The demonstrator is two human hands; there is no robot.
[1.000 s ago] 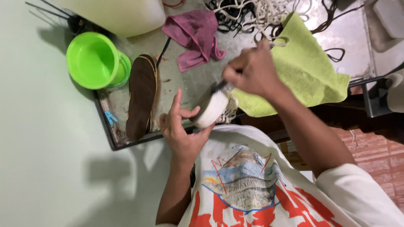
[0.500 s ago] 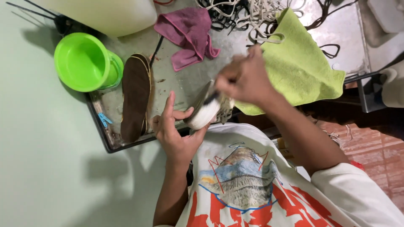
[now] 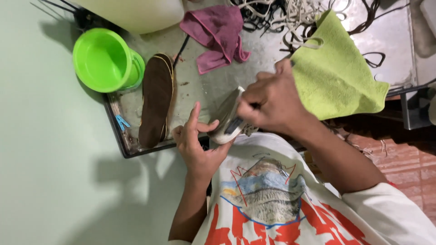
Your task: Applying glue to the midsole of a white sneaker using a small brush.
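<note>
My left hand [image 3: 200, 147] cradles a white and grey shoe [image 3: 225, 119] from below, its fingers spread along the side. My right hand [image 3: 272, 102] is a fist pressed on the top of the shoe, closed round a small dark brush handle [image 3: 254, 107] that is mostly hidden by the fingers. The shoe is held just above the near edge of a metal tray [image 3: 119, 140], close to my chest.
In the tray lies a brown insole [image 3: 156, 100] beside a bright green tub [image 3: 106, 59]. A pink cloth [image 3: 218, 34], a lime green cloth [image 3: 336, 77] and a tangle of laces [image 3: 290, 13] lie further back. A pale container [image 3: 136, 11] stands at the top.
My right hand has come down from the shoe's far end onto its middle, closer to my left hand. The shoe has tilted slightly. The other things have not moved.
</note>
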